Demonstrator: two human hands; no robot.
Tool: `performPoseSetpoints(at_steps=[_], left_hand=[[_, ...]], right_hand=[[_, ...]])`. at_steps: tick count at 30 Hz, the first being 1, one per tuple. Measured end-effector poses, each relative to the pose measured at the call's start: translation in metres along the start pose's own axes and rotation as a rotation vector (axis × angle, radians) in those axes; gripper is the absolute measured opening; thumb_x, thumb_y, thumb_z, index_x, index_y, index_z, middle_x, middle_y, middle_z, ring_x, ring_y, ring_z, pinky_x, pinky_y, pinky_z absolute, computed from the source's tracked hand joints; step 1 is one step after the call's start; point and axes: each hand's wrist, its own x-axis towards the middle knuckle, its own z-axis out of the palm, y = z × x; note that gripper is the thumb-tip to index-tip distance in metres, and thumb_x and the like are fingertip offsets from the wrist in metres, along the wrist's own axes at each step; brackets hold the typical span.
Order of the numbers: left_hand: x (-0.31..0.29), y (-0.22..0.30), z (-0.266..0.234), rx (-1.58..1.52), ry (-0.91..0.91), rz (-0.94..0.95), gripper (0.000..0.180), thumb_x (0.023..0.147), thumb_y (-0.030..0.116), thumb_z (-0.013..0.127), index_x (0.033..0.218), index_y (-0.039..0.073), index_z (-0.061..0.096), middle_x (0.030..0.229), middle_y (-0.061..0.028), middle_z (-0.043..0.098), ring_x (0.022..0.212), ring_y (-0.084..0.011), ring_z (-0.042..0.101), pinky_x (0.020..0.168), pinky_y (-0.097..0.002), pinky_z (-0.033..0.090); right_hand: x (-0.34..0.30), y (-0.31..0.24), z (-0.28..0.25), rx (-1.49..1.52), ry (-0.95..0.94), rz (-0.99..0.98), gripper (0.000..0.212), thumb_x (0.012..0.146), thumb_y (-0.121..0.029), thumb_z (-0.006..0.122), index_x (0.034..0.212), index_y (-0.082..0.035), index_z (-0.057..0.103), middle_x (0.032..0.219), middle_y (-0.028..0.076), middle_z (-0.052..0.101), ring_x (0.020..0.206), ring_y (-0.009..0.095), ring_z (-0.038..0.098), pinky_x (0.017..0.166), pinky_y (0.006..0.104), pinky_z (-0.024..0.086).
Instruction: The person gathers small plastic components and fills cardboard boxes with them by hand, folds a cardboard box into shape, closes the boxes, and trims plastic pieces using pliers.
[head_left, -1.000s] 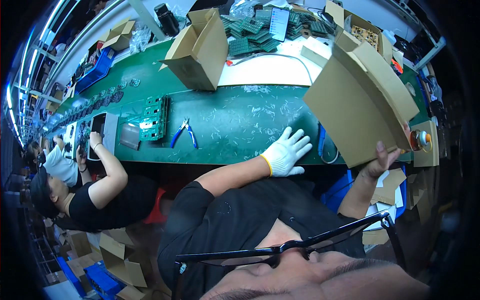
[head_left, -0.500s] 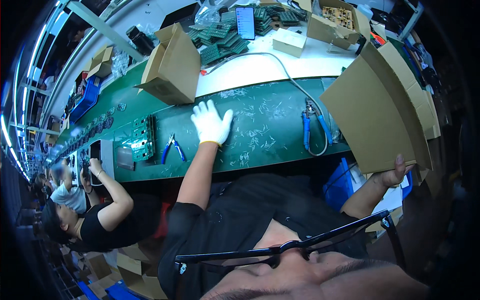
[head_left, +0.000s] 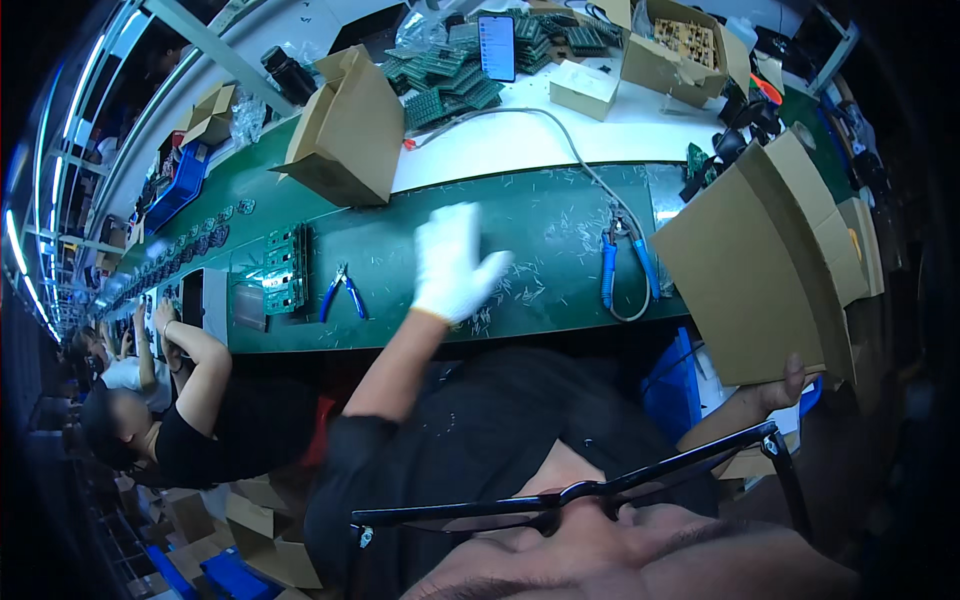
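My left hand [head_left: 455, 262], in a white glove with a yellow cuff edge, lies flat on the green work surface [head_left: 385, 235] with its fingers stretched out and the thumb apart. Thin pale clippings [head_left: 525, 275] are scattered beside it, mostly to its right. At the right, my bare right hand [head_left: 780, 388] grips the lower edge of an open cardboard box [head_left: 755, 270], held tilted beside the bench edge. The thumb shows on the outside of the box; the other fingers are mostly hidden. Blue-handled cutters with a cable [head_left: 625, 262] lie between the hands.
Small blue nippers [head_left: 343, 293] and green circuit boards [head_left: 287, 268] lie to the left. A second cardboard box [head_left: 350, 135], piled boards [head_left: 445, 80] and a phone [head_left: 496, 48] stand farther back. Below the held box is a blue bin [head_left: 672, 385]. A co-worker [head_left: 200, 410] sits at left.
My left hand has slid right and slightly nearer across the surface, and fewer clippings show at the far side. My right hand and the cardboard box have dropped a little.
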Motion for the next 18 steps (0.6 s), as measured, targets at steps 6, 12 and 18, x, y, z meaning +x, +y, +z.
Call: performPoseSetpoints(at_steps=[6,12,18], left_hand=[[-0.062,-0.015,0.009,0.224,-0.131,-0.328,0.085,0.089,0.049,0.077,0.146,-0.007,0.049,0.147,-0.0307,0.051,0.138,-0.0486,0.044,0.117,-0.0579,0.034],[0.021,0.08,0.082,-0.439,-0.095,0.351,0.084,0.095,0.037,0.079,0.157,-0.006,0.043,0.154,-0.0343,0.05,0.144,-0.052,0.047,0.124,-0.0565,0.036],[0.007,-0.035,0.019,0.046,0.226,-0.078,0.075,0.096,0.041,0.075,0.152,-0.004,0.055,0.15,-0.0309,0.058,0.138,-0.0488,0.054,0.118,-0.0563,0.041]], right_hand=[[0.013,0.027,0.028,-0.044,-0.096,-0.029,0.103,0.075,-0.027,0.075,0.165,0.002,0.034,0.148,0.024,0.055,0.135,0.037,0.058,0.117,0.0523,0.049],[0.016,0.041,0.046,0.014,-0.143,0.095,0.101,0.075,-0.026,0.077,0.164,0.002,0.037,0.142,0.024,0.058,0.128,0.036,0.062,0.113,0.0497,0.051],[0.004,0.028,0.053,0.117,-0.217,0.045,0.087,0.078,-0.025,0.077,0.153,0.005,0.046,0.135,0.023,0.061,0.122,0.034,0.065,0.107,0.0481,0.054]])
